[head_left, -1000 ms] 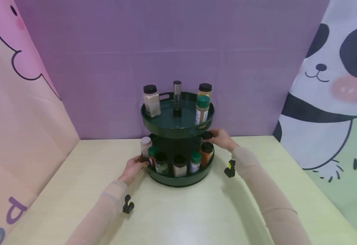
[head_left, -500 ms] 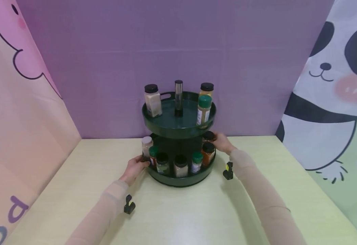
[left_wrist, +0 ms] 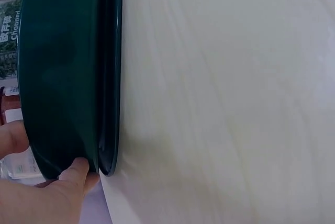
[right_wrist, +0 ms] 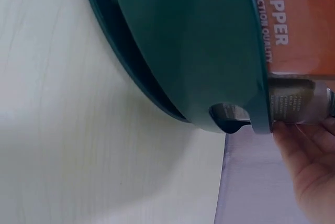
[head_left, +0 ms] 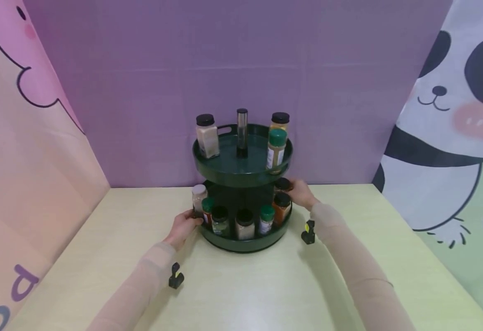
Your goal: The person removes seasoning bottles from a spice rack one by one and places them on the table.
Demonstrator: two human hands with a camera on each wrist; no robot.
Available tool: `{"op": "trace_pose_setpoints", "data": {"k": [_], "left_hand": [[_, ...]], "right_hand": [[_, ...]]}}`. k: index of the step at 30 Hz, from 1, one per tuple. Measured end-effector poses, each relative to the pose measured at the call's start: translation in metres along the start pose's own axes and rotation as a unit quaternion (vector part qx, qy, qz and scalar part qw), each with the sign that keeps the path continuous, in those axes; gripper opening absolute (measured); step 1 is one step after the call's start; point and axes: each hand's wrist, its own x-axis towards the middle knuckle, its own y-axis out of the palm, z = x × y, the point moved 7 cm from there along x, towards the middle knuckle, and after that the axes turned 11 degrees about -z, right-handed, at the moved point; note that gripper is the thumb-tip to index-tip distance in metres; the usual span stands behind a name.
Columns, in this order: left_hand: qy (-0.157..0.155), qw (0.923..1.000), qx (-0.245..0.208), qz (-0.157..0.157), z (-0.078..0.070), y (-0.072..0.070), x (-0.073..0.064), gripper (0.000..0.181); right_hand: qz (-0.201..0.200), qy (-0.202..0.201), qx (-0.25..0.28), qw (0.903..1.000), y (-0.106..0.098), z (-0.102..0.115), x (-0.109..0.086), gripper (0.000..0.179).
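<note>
Left hand (head_left: 181,228): gripping the wall of the lower tray (head_left: 243,246) at about 8 o'clock, counting 6 as the edge nearest me; fingertips are pressing on its outer side.
Right hand (head_left: 301,193): reaching round to about 2 o'clock, fingers touching a black-lidded back jar (head_left: 282,184); I cannot tell whether they are closing on it or only resting against it.
Lower tray: sitting on the table (head_left: 225,289) straight ahead, at my 12 o'clock. Seven jars are showing along its edge: a white-lidded jar (head_left: 198,197) is standing near 9, a red jar (head_left: 207,217) near 8, a green-filled jar (head_left: 221,227) at 7, a pale-filled jar (head_left: 244,231) at 6, a small green-lidded jar (head_left: 265,225) at 5, an orange jar (head_left: 281,214) near 4, and the back jar at 2.
Upper tray (head_left: 241,178): carrying three, with a tall pale jar (head_left: 208,141) standing at 9, a yellow jar (head_left: 279,122) at 2 and a brown jar (head_left: 273,157) at 4.
Jars in place: all ten I am seeing are standing on a tray, so that part is looking done. Under the upper tray, shadow is hiding the lower one's 12 o'clock side; more may be standing there.
Hands to free: neither is letting go yet, so I am judging the handling unfinished. Whether I am turning, steadying or adjusting, these views are not settling.
</note>
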Motion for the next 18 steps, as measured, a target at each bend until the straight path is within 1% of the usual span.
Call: {"op": "trace_pose_setpoints", "data": {"k": [5,11,14,18], "left_hand": [[-0.007,0.9999,0.009,-0.002,0.001,-0.001,0.0,0.053],[-0.012,0.9999,0.006,-0.005,0.001,-0.001,-0.001,0.054],[-0.011,0.9999,0.009,-0.005,0.001,-0.001,-0.001,0.054],[-0.006,0.9999,0.009,-0.005,0.0,-0.001,-0.002,0.053]], "right_hand": [[-0.008,0.017,0.0,0.9998,-0.001,0.001,-0.002,0.026],[-0.025,0.003,0.004,0.9997,-0.005,0.005,-0.002,0.031],[-0.026,-0.002,0.021,0.9994,-0.009,0.011,-0.002,0.035],[-0.015,0.006,0.054,0.9984,-0.013,0.018,-0.004,0.039]]}}
